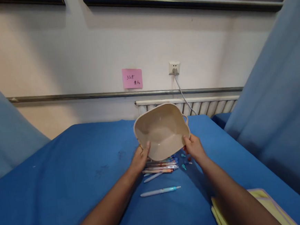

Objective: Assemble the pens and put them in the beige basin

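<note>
Both hands hold up a beige plastic basin (161, 129), tilted so that its bare inside faces me. My left hand (140, 158) grips the lower left rim, thumb inside. Across from it, my right hand (194, 147) is closed on the lower right rim below a small loop handle. Under the basin, several pens (161, 167) lie side by side on the blue cloth, partly hidden by it. A pale pen with a light-blue end (160, 191) lies apart, closer to me. Small teal pieces (183, 167) are scattered beside my right hand.
A folded yellow cloth (271, 205) lies at the front right, partly under my right forearm. Blue curtains (277, 116) hang on both sides. Behind the blue-covered surface (67, 188) are a radiator (217, 106), a metal rail and a plugged-in socket (174, 68).
</note>
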{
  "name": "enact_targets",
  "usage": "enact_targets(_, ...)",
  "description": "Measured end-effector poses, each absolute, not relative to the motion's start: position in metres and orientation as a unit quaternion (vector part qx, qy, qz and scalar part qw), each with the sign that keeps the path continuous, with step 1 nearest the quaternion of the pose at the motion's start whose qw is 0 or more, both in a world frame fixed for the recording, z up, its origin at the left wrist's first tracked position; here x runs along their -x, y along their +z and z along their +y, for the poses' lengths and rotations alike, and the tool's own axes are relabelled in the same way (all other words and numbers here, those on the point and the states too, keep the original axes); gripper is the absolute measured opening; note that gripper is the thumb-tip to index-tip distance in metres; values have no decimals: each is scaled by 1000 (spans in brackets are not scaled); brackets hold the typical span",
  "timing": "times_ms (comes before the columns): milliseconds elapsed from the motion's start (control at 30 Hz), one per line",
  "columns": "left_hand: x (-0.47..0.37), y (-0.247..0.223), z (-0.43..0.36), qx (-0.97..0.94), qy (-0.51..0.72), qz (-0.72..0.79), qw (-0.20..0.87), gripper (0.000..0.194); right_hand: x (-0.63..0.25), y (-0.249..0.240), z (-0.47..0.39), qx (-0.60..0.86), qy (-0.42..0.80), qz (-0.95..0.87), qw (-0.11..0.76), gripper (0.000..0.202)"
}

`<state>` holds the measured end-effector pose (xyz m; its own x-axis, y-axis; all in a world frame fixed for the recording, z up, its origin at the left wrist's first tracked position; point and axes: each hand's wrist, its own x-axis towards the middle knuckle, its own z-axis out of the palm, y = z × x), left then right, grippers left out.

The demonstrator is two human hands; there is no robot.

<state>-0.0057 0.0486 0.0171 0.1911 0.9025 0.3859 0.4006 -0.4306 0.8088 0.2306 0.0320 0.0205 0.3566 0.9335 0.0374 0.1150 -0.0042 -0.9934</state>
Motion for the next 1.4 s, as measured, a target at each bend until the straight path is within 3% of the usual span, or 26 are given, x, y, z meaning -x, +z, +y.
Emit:
enact_targets(167,8,14,78,-789,278,520,171,56,-275,11,45,644,368,-318,590,10)
enact_targets(400,-1,0,109,-834,166,504,148,39,-313,-15,54,662,391,-211,603,10)
enact_targets(700,-1,2,91,-882,127,428,151,35,-275,-28,53,631,467,-284,551,60)
enact_targets(967,-3,9,62,-885,128,422,152,36,-233,-31,47,573,391,-522,496,29)
enact_targets(1200,0,7,44,-864,172,434,190,32,-214,-44,39,502,404,-628,437,27)
enact_targets(1400,6,3,51,-818,222,450,281,30,-204,-50,43,493,408,-627,445,19)
